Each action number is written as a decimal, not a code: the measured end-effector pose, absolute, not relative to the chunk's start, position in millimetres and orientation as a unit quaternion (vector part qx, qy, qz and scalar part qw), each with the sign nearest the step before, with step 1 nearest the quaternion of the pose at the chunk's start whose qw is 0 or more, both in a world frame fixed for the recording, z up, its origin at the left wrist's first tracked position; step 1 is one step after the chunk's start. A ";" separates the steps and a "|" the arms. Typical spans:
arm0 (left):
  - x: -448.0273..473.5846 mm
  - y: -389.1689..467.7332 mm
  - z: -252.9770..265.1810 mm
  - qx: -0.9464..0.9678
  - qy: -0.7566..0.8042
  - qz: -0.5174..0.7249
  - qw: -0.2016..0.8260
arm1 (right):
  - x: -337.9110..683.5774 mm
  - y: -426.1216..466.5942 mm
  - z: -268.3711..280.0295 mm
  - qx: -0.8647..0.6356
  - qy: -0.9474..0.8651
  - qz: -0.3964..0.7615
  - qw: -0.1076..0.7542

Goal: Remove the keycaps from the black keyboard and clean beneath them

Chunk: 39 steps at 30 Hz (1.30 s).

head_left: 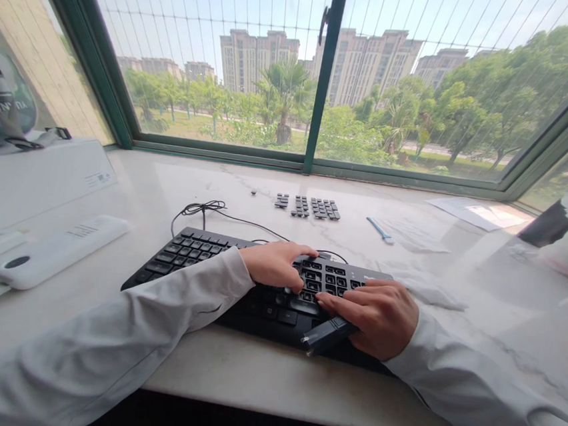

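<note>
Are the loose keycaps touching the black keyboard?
Apart: the head view shows a strip of pale, veined countertop between the loose keycaps and the black keyboard.

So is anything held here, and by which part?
The right hand holds a dark tool by its right end; the left hand touches the keyboard.

1. Keyboard point(264, 318): black, wide, lying flat across the near part of the table point(229, 363); keys fill its left end, bare sockets show at right.
2. Keycaps point(302, 206): small, black, loose, in three groups toward the far side, one apart at left.
3. Tool point(328, 334): dark, slim, held in the right hand point(382, 316), end pointing left.
</note>
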State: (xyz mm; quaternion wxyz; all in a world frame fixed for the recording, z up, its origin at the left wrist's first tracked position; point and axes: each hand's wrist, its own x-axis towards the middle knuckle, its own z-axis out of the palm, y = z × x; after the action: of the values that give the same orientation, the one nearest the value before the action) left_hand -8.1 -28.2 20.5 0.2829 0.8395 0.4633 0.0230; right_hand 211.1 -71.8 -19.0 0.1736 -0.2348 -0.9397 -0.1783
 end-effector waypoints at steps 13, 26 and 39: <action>-9.4 -27.2 18.1 0.844 0.456 0.027 0.280 | 210.8 -72.0 -18.9 -0.242 -0.943 -0.150 0.173; -9.4 -26.5 18.0 0.838 0.460 0.029 0.293 | 211.1 -71.2 -17.6 -0.232 -0.946 -0.174 0.147; -7.4 -26.9 18.9 0.840 0.468 0.011 0.274 | 211.7 -69.4 -18.0 -0.236 -0.951 -0.146 0.134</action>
State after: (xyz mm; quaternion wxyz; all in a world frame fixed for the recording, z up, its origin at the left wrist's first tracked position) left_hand -7.4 -26.9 18.9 0.2739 0.8404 0.4676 0.0107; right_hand 211.7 -69.4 -18.0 0.1339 -0.2365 -0.9512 -0.1460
